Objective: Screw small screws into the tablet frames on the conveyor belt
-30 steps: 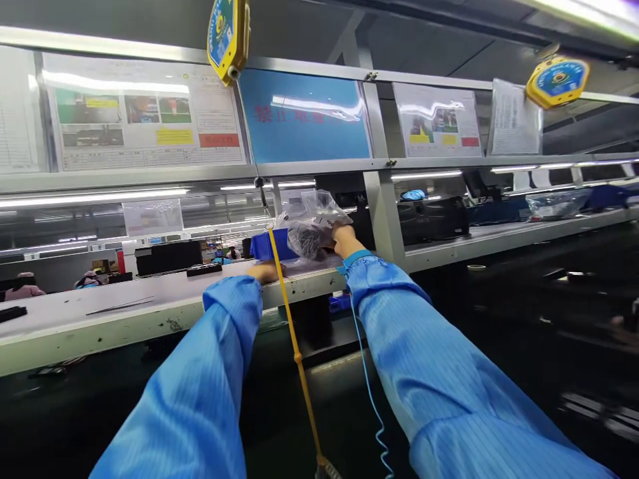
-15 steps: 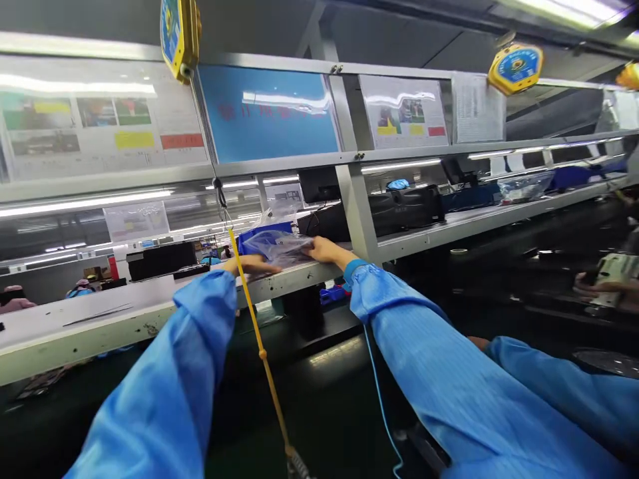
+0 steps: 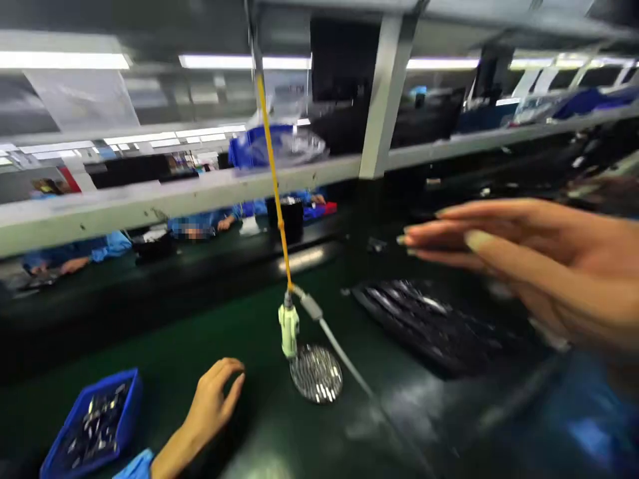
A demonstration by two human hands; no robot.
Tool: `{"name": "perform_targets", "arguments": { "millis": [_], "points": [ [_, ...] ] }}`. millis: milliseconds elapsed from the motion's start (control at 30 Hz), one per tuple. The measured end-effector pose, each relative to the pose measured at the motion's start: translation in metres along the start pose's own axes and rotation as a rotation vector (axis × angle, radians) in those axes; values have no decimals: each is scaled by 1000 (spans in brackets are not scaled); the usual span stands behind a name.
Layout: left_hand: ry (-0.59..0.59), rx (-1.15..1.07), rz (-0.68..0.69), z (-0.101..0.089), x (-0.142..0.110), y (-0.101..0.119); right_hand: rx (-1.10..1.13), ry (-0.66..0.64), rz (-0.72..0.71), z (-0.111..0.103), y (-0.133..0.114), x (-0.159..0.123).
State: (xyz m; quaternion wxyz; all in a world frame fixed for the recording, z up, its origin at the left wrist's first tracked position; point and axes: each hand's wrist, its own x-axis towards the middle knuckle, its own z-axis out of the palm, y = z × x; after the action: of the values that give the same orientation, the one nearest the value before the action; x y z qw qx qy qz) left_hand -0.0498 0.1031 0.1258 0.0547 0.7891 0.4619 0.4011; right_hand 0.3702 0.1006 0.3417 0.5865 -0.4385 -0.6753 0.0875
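Observation:
My left hand (image 3: 212, 399) is low over the dark green worktop, fingers loosely curved, thumb apart, nothing held. It lies between a blue bin (image 3: 132, 406) of small dark and metallic parts and a round dish of shiny small metal pieces (image 3: 317, 374). Closer to the camera, my right hand (image 3: 539, 259) is raised at the right, fingers stretched out and thumb apart, with nothing visible in it. Below and left of it lies a shiny black plastic bag (image 3: 419, 319). A pale green electric screwdriver (image 3: 288, 329) hangs beside the dish.
A yellow cord (image 3: 273, 173) and a grey cable (image 3: 349, 366) run to the screwdriver. Along the back, a white shelf (image 3: 184, 193) carries a blue bin with clear plastic (image 3: 299, 148). A post (image 3: 387, 100) rises from it. Co-workers' hands (image 3: 225, 222) show beyond; another blurred hand (image 3: 599, 189) is at right.
Both hands have left the clear plastic on the shelf and come back over the worktop. The camera view has tipped down, bringing the screwdriver, dish, black bag and lower blue bin into sight.

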Motion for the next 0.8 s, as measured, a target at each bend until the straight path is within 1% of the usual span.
{"name": "perform_targets", "arguments": {
  "millis": [33, 67, 100, 133, 167, 200, 233, 267, 300, 333, 400, 467, 533, 633, 700, 800],
  "points": [
    [-51, -37, -43, 16, -16, -4, 16, -43, 73, 6, -8, -43],
    [-99, -71, -80, 30, -28, -8, -1, -178, 123, 18, -14, -84],
    [-137, -104, -110, 43, -34, -11, 3, -325, 156, 35, -16, -123],
    [-166, -138, -136, 54, -37, -14, 9, -416, 185, 56, -13, -157],
    [-187, -175, -161, 65, -36, -17, -14, -438, 253, 80, -5, -186],
    [-199, -222, -194, 75, -33, -19, -31, -450, 311, 105, 7, -208],
    [-207, -276, -231, 84, -28, -21, -45, -453, 346, 128, 24, -222],
    [-210, -329, -269, 93, -22, -23, -69, -413, 390, 150, 42, -228],
    [-211, -377, -306, 102, -14, -24, -88, -362, 426, 169, 60, -226],
    [-212, -419, -335, 111, -6, -26, -97, -332, 466, 185, 76, -218],
    [-220, -487, -355, 128, 12, -29, -87, -285, 529, 208, 103, -191],
    [-242, -559, -341, 142, 29, -31, 9, -326, 538, 222, 120, -162],
    [-261, -629, -325, 153, 44, -32, 82, -392, 504, 233, 131, -140],
    [-263, -685, -319, 159, 55, -34, 128, -464, 448, 244, 141, -126],
    [-260, -702, -330, 159, 57, -37, 119, -452, 435, 247, 146, -127],
    [-257, -721, -355, 158, 56, -41, 92, -401, 452, 248, 150, -130]
  ]
}}
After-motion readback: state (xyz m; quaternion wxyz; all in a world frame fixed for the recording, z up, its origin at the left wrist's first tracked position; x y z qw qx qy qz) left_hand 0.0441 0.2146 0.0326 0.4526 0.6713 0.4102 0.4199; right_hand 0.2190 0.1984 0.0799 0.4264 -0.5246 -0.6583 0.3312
